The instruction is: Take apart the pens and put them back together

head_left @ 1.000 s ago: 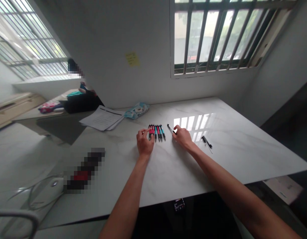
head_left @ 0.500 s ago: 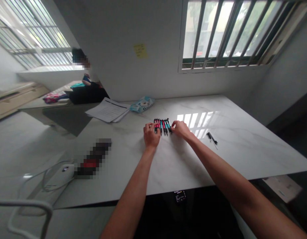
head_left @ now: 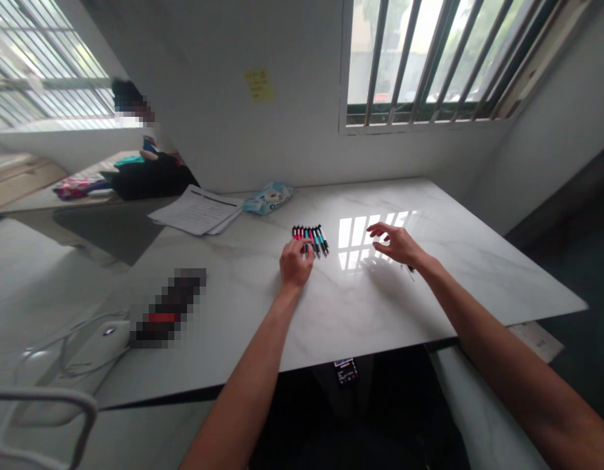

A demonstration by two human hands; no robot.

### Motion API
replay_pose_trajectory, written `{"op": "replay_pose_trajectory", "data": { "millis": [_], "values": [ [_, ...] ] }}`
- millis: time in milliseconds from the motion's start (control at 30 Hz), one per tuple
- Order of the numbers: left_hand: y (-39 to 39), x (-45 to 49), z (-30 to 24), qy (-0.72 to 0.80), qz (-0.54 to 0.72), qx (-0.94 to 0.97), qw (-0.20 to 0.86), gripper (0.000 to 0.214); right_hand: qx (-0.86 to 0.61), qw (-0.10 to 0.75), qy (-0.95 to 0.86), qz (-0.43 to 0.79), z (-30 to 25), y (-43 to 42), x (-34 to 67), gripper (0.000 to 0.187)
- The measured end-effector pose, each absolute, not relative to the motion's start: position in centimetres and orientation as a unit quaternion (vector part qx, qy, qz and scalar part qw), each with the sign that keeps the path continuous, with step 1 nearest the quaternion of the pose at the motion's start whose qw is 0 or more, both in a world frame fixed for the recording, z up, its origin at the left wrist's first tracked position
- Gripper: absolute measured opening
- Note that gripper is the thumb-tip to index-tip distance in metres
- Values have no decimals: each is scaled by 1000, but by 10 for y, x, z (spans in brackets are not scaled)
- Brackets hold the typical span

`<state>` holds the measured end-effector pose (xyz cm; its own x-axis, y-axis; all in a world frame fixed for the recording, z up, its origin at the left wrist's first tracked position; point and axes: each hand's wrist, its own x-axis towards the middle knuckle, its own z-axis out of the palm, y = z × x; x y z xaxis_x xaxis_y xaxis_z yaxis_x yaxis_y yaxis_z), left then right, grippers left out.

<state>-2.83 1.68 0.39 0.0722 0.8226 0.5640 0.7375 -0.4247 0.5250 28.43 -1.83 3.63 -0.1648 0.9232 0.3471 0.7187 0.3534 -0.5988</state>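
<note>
Several pens [head_left: 317, 240] with red, teal and black barrels lie side by side in a tight row on the white marbled table [head_left: 351, 307]. Over the left end of that row rests my left hand [head_left: 295, 262], its fingers bent and index and thumb apart, covering the lower part of some pens. Off to the right, my right hand [head_left: 398, 245] hovers above the table with fingers spread and nothing in them. Small dark pen parts [head_left: 410, 269] show just beneath my right wrist, mostly hidden by it.
Papers [head_left: 197, 210] and a blue soft packet [head_left: 267, 198] lie at the back. On the left are a blurred-out dark object [head_left: 167, 307] and a white device with cables [head_left: 99, 346]. A person [head_left: 152, 140] sits beyond, far left. A barred window [head_left: 424, 62] is above.
My right hand has left the right end of the pen row and moved right, above the loose pen parts, its fingers opening. My left hand stays at the row. The view has shifted slightly.
</note>
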Motion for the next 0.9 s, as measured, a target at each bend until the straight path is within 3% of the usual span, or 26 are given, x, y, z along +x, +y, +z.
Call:
{"op": "replay_pose_trajectory", "data": {
  "millis": [300,533,900],
  "values": [
    [-12,-6,10,485,397,764,149,20,-557,165,-801,143,34,-40,371,71],
    [-12,-10,12,498,396,758,142,20,-560,124,-806,145,26,-38,373,61],
    [-11,-9,6,495,384,769,127,21,-566,164,-797,133,26,-32,373,49]
  ]
}}
